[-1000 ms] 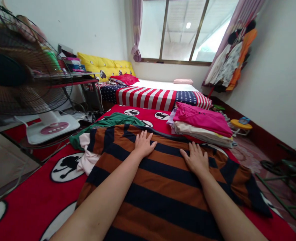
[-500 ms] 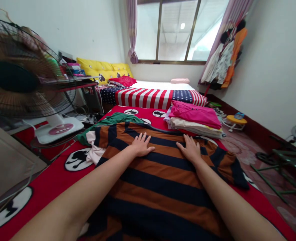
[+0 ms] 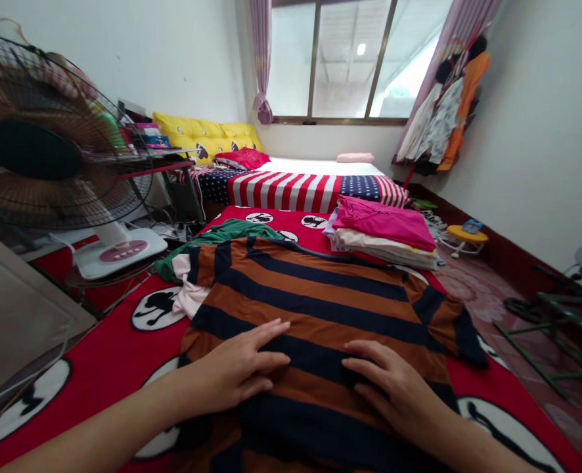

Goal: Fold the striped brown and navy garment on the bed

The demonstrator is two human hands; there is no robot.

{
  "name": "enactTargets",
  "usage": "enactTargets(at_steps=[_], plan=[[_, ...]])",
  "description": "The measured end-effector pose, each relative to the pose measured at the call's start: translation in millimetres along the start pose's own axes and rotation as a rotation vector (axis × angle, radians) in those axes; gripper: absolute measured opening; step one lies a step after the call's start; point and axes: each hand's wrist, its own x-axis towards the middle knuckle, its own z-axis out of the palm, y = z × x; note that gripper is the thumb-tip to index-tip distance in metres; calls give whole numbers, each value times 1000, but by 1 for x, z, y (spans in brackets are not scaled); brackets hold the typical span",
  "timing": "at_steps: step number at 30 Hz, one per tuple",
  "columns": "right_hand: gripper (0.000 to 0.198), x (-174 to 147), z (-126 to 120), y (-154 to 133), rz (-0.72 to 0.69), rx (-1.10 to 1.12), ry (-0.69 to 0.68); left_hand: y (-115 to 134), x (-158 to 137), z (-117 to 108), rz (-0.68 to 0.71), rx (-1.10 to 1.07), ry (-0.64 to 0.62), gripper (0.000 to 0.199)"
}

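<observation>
A brown and navy striped shirt point(image 3: 315, 295) lies spread out on a red blanket point(image 3: 104, 355) with black and white round patterns. Over the left middle of the shirt is my left hand point(image 3: 239, 368), its fingers apart and pointing inward. Opposite it, my right hand point(image 3: 394, 381) is over the right middle, fingers also apart. Neither hand holds anything; whether the fingertips touch the cloth I cannot tell. The shirt's lower edge is partly hidden by my arms and the frame's bottom. Beside its left sleeve lie a pale pink garment point(image 3: 188, 289) and a green garment point(image 3: 222, 233).
Folded clothes point(image 3: 382, 226), bright pink on top, are stacked beyond the shirt's right shoulder. An electric fan point(image 3: 123, 249) stands at left. A bed with a flag-patterned cover point(image 3: 291, 190) is behind. At right are a yellow stool point(image 3: 468, 234) and a green metal frame point(image 3: 527, 355).
Both hands have slid from the upper chest of the shirt down toward me, and the fabric there now shows uncovered. The shirt stays spread in place.
</observation>
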Motion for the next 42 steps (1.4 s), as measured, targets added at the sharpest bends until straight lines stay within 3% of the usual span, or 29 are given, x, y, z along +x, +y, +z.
enactTargets(at_steps=[4,7,9,12,15,19,21,23,25,27,34,38,42], plan=[[32,-25,-3,21,57,-177,100,11,-4,-4,4,-52,16,36],[53,-39,-6,47,167,-320,133,-5,0,-2,-35,-35,61,44],[56,-42,-11,57,265,-375,117,-19,6,0,-63,-15,98,46],[37,-28,-22,54,373,-367,75,-35,17,1,-78,31,146,41],[28,5,-28,40,324,-259,89,-53,29,-7,-132,72,251,34],[26,45,-8,32,253,-86,117,-98,26,-37,-357,172,591,29],[20,55,6,34,260,-65,180,-127,14,-55,-581,275,762,30],[14,59,17,36,265,-70,265,-152,1,-70,-816,309,824,34],[10,59,23,38,265,-70,312,-170,-10,-78,-985,215,799,39],[10,58,25,40,261,-58,313,-180,-14,-80,-1056,29,756,40],[11,56,22,41,262,-29,295,-183,-5,-74,-945,-414,755,24],[10,55,22,40,264,-9,302,-172,2,-84,-996,-706,886,21],[11,55,22,40,260,7,317,-168,9,-90,-991,-832,1000,16]])
